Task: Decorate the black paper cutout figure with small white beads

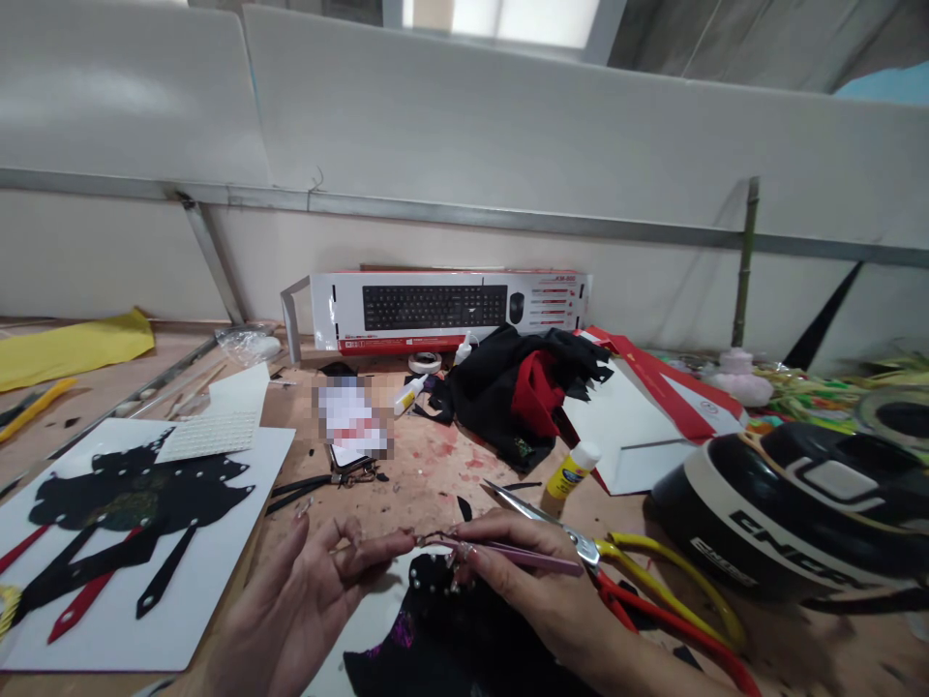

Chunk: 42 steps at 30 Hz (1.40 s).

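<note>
In the head view, the right hand (533, 571) clamps slim pink tweezers (541, 559); the left hand (309, 590) has its thumb apart from its fingers. The tweezers' tip is hard to make out. Below, round shiny beads (434, 587) dot black cloth (464, 639), partly hidden and cut off at the bottom.

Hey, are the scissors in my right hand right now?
No, your right hand holds pink tweezers, while the scissors, with one red and one yellow handle, lie on the table.
</note>
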{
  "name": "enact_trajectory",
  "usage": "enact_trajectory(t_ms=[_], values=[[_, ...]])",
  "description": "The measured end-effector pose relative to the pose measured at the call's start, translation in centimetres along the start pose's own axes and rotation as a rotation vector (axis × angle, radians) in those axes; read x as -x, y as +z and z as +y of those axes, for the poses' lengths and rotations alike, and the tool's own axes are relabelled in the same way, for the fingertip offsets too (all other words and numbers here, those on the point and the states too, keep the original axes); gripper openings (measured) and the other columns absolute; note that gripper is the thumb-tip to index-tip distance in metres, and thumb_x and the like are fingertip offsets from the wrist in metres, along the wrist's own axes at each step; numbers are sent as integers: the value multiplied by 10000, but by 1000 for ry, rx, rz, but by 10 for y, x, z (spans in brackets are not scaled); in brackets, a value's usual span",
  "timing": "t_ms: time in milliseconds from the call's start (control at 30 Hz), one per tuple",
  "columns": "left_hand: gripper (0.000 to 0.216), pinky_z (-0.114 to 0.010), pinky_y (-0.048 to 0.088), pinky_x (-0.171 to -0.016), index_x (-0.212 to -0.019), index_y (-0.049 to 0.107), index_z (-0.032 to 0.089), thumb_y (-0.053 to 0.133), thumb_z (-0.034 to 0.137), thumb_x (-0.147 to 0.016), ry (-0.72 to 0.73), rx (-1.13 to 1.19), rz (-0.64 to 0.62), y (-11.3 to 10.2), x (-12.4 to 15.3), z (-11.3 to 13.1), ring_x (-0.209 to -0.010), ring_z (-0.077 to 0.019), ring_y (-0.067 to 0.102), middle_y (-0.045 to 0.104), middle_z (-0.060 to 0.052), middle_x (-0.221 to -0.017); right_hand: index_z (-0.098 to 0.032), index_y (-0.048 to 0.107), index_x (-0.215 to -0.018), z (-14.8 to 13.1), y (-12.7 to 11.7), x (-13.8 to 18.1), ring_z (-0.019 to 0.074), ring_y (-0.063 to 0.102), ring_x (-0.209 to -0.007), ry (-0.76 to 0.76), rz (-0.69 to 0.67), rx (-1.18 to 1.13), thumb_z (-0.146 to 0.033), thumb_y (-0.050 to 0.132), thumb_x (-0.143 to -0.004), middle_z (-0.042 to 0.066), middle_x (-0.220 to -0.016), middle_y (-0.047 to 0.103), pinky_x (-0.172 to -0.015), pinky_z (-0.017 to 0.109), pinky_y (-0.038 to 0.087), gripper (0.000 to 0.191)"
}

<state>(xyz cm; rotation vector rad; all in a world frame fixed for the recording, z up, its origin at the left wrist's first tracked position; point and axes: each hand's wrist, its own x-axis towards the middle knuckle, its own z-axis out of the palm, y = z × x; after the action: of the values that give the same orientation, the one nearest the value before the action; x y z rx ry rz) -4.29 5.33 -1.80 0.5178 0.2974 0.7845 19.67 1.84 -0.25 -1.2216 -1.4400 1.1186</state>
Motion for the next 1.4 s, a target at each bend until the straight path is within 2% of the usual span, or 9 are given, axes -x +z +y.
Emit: enact_trajectory(t_ms=[100,167,267,333,533,767,933,1200,1400], values=[[466,-470,160,-1144,-998,648,170,319,501,-979,2,-14,4,1,0,1,-1246,-251,542,667,-186,-1241,-229,748,-980,2,0,1,174,723,-725,-93,31,37,-330,687,-859,43,-807,755,-660,254,588,168],[463,-469,123,-1165,-993,650,171,328,502,-974,10,-22,-13,1,0,0,-1286,-255,508,653,-178,-1267,-243,735,-1004,2,-1,3,177,721,-737,-254,63,142,-249,680,-859,45,-841,757,-661,256,584,155],[450,-462,96,-1187,-1000,653,177,336,495,-971,29,-26,-50,1,0,-1,-1329,-256,467,640,-151,-1297,-265,683,-1106,0,-1,4,175,713,-770,-509,35,297,-114,643,-853,42,-890,755,-696,261,576,297],[454,-466,85,-1194,-994,654,180,315,482,-977,48,-29,-60,0,0,-2,-1349,-260,444,651,-137,-1283,-272,650,-1140,-2,-1,4,170,708,-769,-582,22,345,-75,625,-853,37,-897,751,-698,258,574,350],[390,-446,46,-1206,-956,661,207,392,489,-951,63,-83,-77,3,2,-3,-1410,-244,350,633,-97,-1319,-246,574,-1180,1,1,4,175,704,-792,-687,-11,510,-52,613,-861,66,-918,738,-719,266,579,376],[396,-414,58,-1209,-1007,676,227,413,516,-939,33,-122,-102,8,5,-4,-1412,-222,345,613,-74,-1348,-202,499,-1281,1,1,3,206,696,-727,-828,-96,726,-32,585,-865,105,-862,732,-620,289,571,457],[412,-430,49,-1207,-1004,673,223,388,515,-945,23,-107,-101,5,7,-6,-1415,-235,337,614,-82,-1344,-153,524,-1250,4,0,4,203,691,-754,-850,-86,741,-19,581,-867,117,-877,730,-653,291,570,409],[390,-416,105,-1212,-893,695,229,463,542,-913,59,-133,-87,20,4,-1,-1427,-241,313,669,-55,-1270,-84,587,-1183,9,1,1,180,640,-710,-923,-54,716,-3,582,-865,117,-845,723,-612,282,532,328],[398,-444,91,-1212,-975,691,215,447,526,-927,44,-126,-114,9,5,-3,-1421,-253,326,633,-55,-1324,-89,589,-1179,10,1,1,179,628,-720,-921,-54,708,-8,575,-870,113,-860,720,-625,290,519,319]])
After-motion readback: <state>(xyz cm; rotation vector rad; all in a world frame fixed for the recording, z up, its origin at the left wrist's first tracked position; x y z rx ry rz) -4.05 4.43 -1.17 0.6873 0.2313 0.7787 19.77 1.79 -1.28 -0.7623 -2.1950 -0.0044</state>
